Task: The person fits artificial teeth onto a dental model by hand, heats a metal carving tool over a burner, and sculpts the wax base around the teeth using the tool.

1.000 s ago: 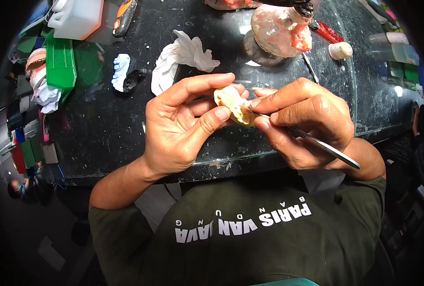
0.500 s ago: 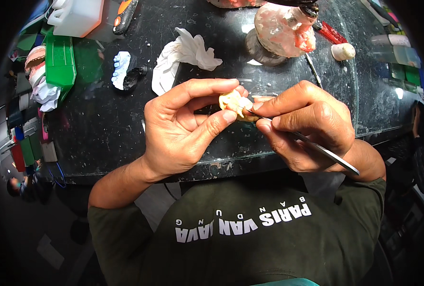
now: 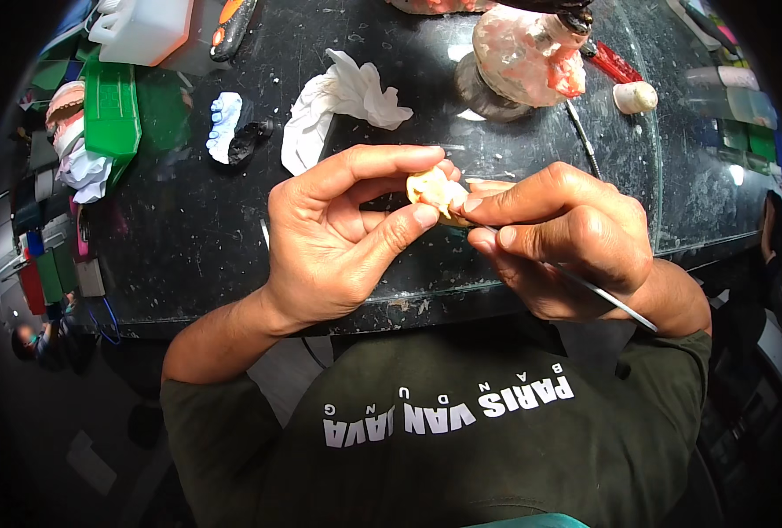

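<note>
Two hands pinch a pale-yellow piece — green box far left.

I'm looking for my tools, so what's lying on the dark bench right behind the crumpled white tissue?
Behind the crumpled white tissue only bare, scuffed bench shows, up to the picture's top edge. An orange-and-black tool lies off to its left. Whatever is under the tissue is covered.

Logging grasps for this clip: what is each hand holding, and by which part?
Left hand pinches a small yellowish wax-like piece by its edges between thumb and index finger. Right hand grips a thin metal tool near its working end.
</note>
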`<state>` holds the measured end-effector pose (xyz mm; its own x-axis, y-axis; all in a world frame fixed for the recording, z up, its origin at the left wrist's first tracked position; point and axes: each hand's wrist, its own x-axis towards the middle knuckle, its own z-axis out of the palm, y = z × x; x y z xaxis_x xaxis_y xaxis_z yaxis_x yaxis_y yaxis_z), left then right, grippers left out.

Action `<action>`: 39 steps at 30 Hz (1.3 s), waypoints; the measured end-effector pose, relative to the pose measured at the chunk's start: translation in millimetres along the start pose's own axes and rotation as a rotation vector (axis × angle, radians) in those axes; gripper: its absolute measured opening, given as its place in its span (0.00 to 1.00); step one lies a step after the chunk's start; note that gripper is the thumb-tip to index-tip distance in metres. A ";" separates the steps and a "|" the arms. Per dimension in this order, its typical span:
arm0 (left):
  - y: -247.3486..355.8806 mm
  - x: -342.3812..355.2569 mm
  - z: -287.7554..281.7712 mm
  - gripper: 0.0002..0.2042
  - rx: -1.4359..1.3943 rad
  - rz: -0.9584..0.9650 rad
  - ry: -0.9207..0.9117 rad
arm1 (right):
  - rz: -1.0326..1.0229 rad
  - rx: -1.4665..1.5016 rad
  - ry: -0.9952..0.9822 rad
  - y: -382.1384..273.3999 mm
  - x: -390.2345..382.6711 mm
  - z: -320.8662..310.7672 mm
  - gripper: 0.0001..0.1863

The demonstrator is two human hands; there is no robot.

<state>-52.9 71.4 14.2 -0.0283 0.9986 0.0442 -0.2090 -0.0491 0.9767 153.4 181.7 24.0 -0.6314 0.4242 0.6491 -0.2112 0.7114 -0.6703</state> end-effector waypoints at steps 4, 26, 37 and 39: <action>0.3 -0.3 0.7 0.19 -0.004 0.001 0.005 | -0.030 0.001 0.038 3.0 -2.5 2.4 0.12; 1.3 0.0 0.6 0.19 -0.003 0.013 0.000 | -0.033 0.013 0.024 -0.5 -0.4 0.0 0.13; 3.7 0.4 -1.8 0.16 0.020 -0.025 0.041 | -0.062 0.009 0.075 -4.8 4.3 -2.7 0.13; 3.8 0.5 -3.0 0.16 0.021 -0.024 0.030 | -0.070 0.014 0.070 -3.2 3.0 -1.7 0.13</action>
<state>-56.6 71.6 17.4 -0.0534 0.9985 0.0147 -0.1892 -0.0246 0.9816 153.4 181.7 28.7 -0.5611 0.4120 0.7179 -0.2641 0.7328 -0.6270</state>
